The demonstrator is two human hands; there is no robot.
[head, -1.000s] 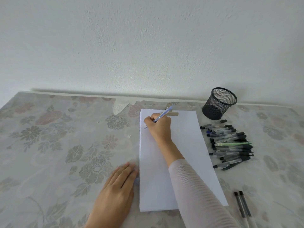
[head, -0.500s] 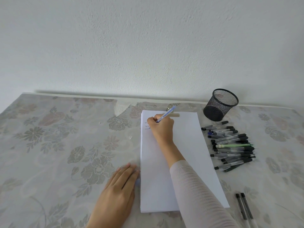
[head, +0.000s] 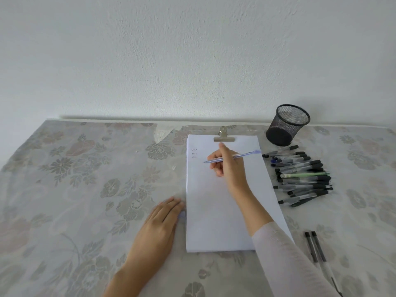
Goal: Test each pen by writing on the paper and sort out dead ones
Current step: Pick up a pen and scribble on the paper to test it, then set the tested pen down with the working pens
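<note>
White plastered wall [head: 192, 61], bare, fills the upper half of the view. Pale floral cloth [head: 64, 189] covers the table from edge to edge, with a small tear at its far edge near the middle. Stack of white paper [head: 214, 211], one, lies lengthwise at the centre, its long side running away from the person. Light ribbed sleeve [head: 285, 260], one, crosses the near right corner of the paper. Left hand [head: 159, 224], flat on the cloth with fingers straight and together, fingertips just beside the left edge of the paper and holding nothing. Pile of pens [head: 302, 176], mostly clear barrels with black caps and one green, lies on the cloth just right of the paper, caps mostly pointing right. Right hand [head: 229, 166], over the upper part of the paper, fingers curled round a blue pen. Black mesh cup [head: 287, 125], one, tilted, at the far right beyond the pile, close to the wall. Two pens [head: 315, 247], black-capped, lie side by side on the cloth at the near right, well apart from the pile. Blue pen [head: 249, 154], one, lies nearly level in the right hand, tip pointing left; whether the tip touches the sheet cannot be told. Metal clip [head: 224, 137], one, grips the far edge of the paper. Three short rows of faint scribbles [head: 194, 153] sit near the top left corner of the sheet.
</note>
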